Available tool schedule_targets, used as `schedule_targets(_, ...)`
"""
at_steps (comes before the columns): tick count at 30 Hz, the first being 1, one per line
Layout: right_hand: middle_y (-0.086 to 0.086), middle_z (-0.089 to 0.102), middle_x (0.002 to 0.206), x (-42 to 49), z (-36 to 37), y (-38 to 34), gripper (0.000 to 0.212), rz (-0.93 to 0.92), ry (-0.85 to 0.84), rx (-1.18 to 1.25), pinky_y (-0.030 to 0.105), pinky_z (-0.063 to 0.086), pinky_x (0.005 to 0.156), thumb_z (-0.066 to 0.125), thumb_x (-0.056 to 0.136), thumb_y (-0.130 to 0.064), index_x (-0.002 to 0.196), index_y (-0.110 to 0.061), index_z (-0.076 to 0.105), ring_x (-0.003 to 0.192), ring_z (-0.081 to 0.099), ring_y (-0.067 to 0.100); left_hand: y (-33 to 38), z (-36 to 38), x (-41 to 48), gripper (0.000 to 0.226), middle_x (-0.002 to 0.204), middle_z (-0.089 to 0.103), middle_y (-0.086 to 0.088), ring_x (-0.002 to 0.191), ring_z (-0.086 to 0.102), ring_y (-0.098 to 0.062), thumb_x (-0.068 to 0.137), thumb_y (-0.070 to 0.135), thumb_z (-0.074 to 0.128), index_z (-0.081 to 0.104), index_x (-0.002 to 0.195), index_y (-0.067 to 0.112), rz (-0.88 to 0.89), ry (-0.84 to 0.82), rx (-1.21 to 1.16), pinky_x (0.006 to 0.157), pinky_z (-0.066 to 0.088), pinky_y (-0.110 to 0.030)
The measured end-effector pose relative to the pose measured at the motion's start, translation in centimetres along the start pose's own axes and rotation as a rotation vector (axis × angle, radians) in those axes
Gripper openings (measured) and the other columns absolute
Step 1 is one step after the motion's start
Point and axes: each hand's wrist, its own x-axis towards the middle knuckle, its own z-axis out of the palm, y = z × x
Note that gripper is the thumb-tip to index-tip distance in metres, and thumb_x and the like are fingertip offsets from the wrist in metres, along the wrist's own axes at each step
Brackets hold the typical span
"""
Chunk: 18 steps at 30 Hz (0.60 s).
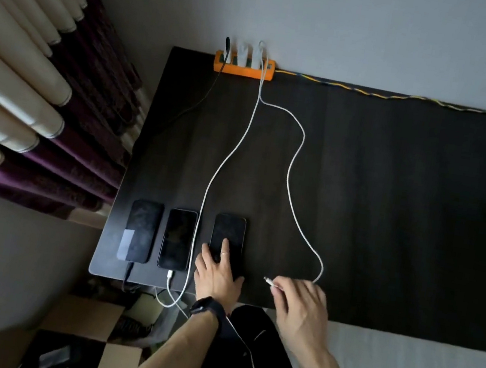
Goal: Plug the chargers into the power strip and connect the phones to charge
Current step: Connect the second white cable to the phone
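Ok, near edge first. R hand pinches the loose white cable just behind its plug: thumb + forefinger closed on it, other fingers curled. Plug tip pts left, in the air, touching nothing.

Just left of that pinch, L hand lies flat on the near end of the 3rd phone. Fingers are straight & spread on the screen, thumb by the phone's right edge; no grasp, just resting. Ring on one finger, dark watch on L wrist. Plug tip and 3rd phone are near but apart.

Left of L hand is the mid phone, screen dark, w/ the 2nd white cable plugged into its near end. Further left is the left phone, w/ the black cable in its near end and a pale patch low on its face. All 3 sit in a row nr the front-left corner of the dark table.

2nd white cable runs betw mid & 3rd phones, drops over the table edge by L wrist, then loops back up to the mid phone. Beyond the R-hand pinch, the loose white cable arcs right, then winds back to the orange power strip at the table's far edge. Strip holds a black charger at its left end and 2 white chargers beside it. Striped cord leaves the strip's right end.

Far left of both hands: cream/purple curtains. Below the table edge: cardboard boxes.
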Motion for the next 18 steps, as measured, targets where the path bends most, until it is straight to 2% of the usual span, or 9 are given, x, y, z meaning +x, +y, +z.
schedule_targets(3,-0.003,0.07,0.076,-2.1,2.1,1.0,0.004,0.162,-0.198,0.05,0.04,0.051,0.07,0.072,0.088,-0.017,0.091,-0.019,0.07,0.071,0.065,0.026,0.4,-0.7,0.4,0.097,0.155,0.017,-0.02,0.134,0.027,-0.04,0.082,0.04,0.071,0.01,0.157,0.03,-0.011,-0.006,-0.037,0.108,0.036,-0.046)
schedule_targets(5,0.0,0.073,0.081,-3.0,3.2,1.8,0.005,0.273,-0.366,0.049,0.042,0.052,0.071,0.07,0.09,-0.02,0.094,-0.017,0.069,0.077,0.068,0.029,0.4,-1.4,0.3,0.098,0.151,0.023,-0.02,0.131,0.03,-0.041,0.077,0.035,0.074,0.015,0.156,0.03,-0.022,-0.041,-0.092,0.109,0.034,-0.045)
schedule_targets(7,-0.003,0.076,0.09,-3.4,3.9,2.2,0.01,0.401,-0.473,0.132,0.04,0.052,0.076,0.066,0.092,-0.025,0.098,-0.017,0.066,0.087,0.07,0.025,0.0,-2.7,0.4,0.102,0.145,0.032,-0.018,0.131,0.034,-0.04,0.07,0.037,0.08,0.022,0.155,0.03,-0.034,-0.079,-0.227,0.112,0.032,-0.042)
schedule_targets(9,-0.006,0.076,0.094,-3.4,3.9,2.2,0.012,0.557,-0.439,0.274,0.037,0.054,0.08,0.067,0.093,-0.028,0.101,-0.019,0.067,0.092,0.071,0.022,-0.3,-4.7,0.3,0.106,0.139,0.049,-0.013,0.128,0.048,-0.032,0.064,0.036,0.088,0.031,0.153,0.025,-0.071,-0.175,-0.553,0.111,0.04,-0.041)
schedule_targets(11,-0.011,0.074,0.09,-2.2,3.3,1.8,0.011,0.676,-0.325,0.429,0.033,0.054,0.081,0.068,0.093,-0.027,0.104,-0.023,0.068,0.092,0.072,0.02,-0.7,-6.7,-0.1,0.105,0.121,0.066,-0.007,0.101,0.065,-0.022,0.058,0.028,0.095,0.04,0.147,0.022,-0.15,-0.388,-1.038,0.092,0.054,-0.04)
schedule_targets(13,-0.014,0.073,0.085,-1.0,1.8,0.8,0.018,0.739,-0.193,0.587,0.028,0.055,0.077,0.065,0.094,-0.028,0.109,-0.038,0.062,0.082,0.072,0.011,-1.5,-8.6,-1.2,0.1,0.102,0.068,-0.003,0.073,0.058,-0.016,0.055,0.028,0.097,0.047,0.141,0.023,-0.165,-0.596,-1.327,0.074,0.051,-0.034)
schedule_targets(15,-0.015,0.073,0.084,0.5,0.1,0.0,0.024,0.701,-0.074,0.64,0.01,0.048,0.071,0.062,0.096,-0.027,0.109,-0.046,0.059,0.079,0.067,-0.001,-1.9,-9.6,-2.3,0.091,0.102,0.073,-0.001,0.07,0.065,-0.016,0.061,0.024,0.094,0.047,0.138,0.028,-0.092,-0.647,-1.333,0.075,0.052,-0.034)
schedule_targets(16,-0.016,0.072,0.086,1.2,-0.8,-0.6,0.023,0.672,-0.049,0.635,0.004,0.044,0.068,0.06,0.096,-0.025,0.106,-0.046,0.061,0.082,0.065,-0.004,-2.0,-9.8,-2.9,0.088,0.107,0.076,-0.002,0.08,0.072,-0.018,0.063,0.022,0.093,0.046,0.137,0.031,-0.046,-0.63,-1.293,0.08,0.054,-0.036)
schedule_targets(18,-0.018,0.073,0.091,2.6,-2.3,-1.6,0.018,0.65,-0.09,0.679,0.007,0.045,0.073,0.06,0.095,-0.026,0.095,-0.041,0.07,0.088,0.066,-0.001,-1.8,-10.2,-4.2,0.088,0.112,0.076,-0.005,0.1,0.073,-0.022,0.063,0.02,0.092,0.044,0.135,0.037,0.023,-0.592,-1.246,0.081,0.056,-0.036)
